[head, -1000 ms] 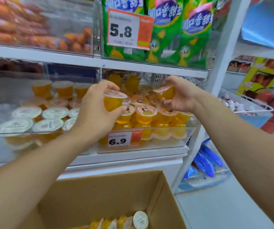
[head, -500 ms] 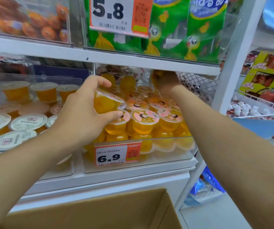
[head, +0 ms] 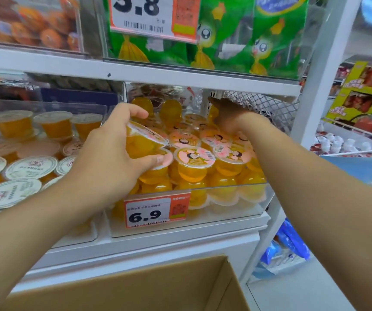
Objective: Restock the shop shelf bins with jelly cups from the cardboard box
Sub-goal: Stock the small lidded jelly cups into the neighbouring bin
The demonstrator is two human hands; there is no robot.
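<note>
A left hand point(head: 110, 153) grips a jelly cup point(head: 142, 142) tilted, lid facing up-right, over the clear bin point(head: 236, 212); the right hand's point(head: 230, 115) grasp is unclear.

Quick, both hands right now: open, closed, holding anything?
Left hand: closed on a jelly cup at the bin front.
Right hand: deep in the bin, fingers hidden; cannot tell.

Bright, even shop light; the right hand point(head: 230, 115) sits in shadow under the shelf point(head: 135, 74), edges bowed and soft.
</note>
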